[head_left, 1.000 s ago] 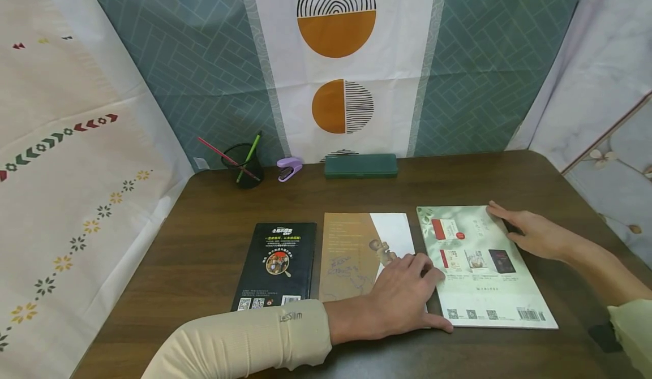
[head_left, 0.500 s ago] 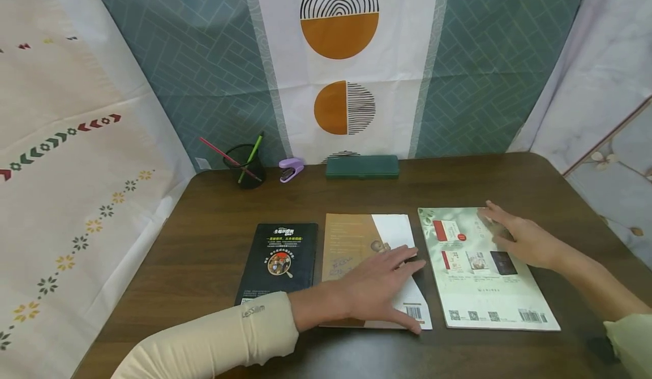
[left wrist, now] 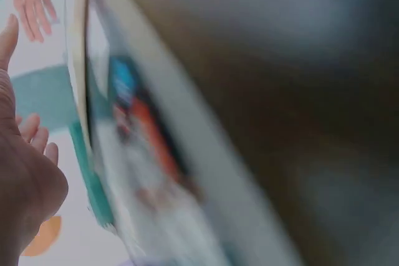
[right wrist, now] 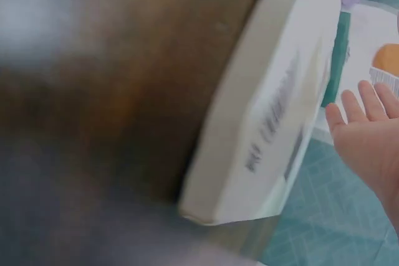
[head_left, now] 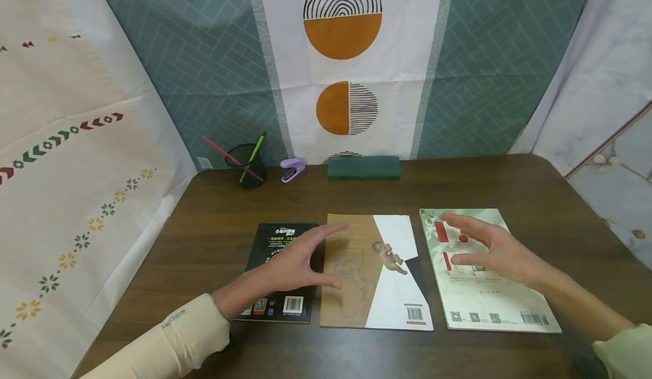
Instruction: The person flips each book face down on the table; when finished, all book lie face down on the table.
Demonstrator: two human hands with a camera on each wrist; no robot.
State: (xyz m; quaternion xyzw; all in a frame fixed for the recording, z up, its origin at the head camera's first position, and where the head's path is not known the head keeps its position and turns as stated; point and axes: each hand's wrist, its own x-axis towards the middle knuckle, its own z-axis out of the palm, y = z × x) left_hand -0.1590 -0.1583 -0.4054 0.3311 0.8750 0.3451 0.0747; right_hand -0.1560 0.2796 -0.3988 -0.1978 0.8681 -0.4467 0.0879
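Note:
Three books lie in a row on the brown table [head_left: 387,359]. The black book [head_left: 270,243] is at the left, the brown-and-white book [head_left: 397,288] in the middle, the pale green book [head_left: 494,302] at the right. My left hand [head_left: 292,263] is over the black book, its fingers extended toward the middle book and partly covering the black cover. Over the upper part of the green book is my right hand [head_left: 496,252], thumb and fingers spread apart. Neither hand holds anything. Both wrist views also show loosely straight fingers, left [left wrist: 28,179] and right [right wrist: 371,135], beside blurred book edges.
Along the table's back edge stand a black mesh pen cup [head_left: 252,175] with a red and a green pencil, a purple stapler [head_left: 292,169] and a dark green case [head_left: 364,167]. Patterned cloth [head_left: 224,85] hangs behind, with more fabric at both sides.
My left hand has left the green book's edge and moved left across the middle book to the black one. My right hand has come off the green book's right edge and shifted left.

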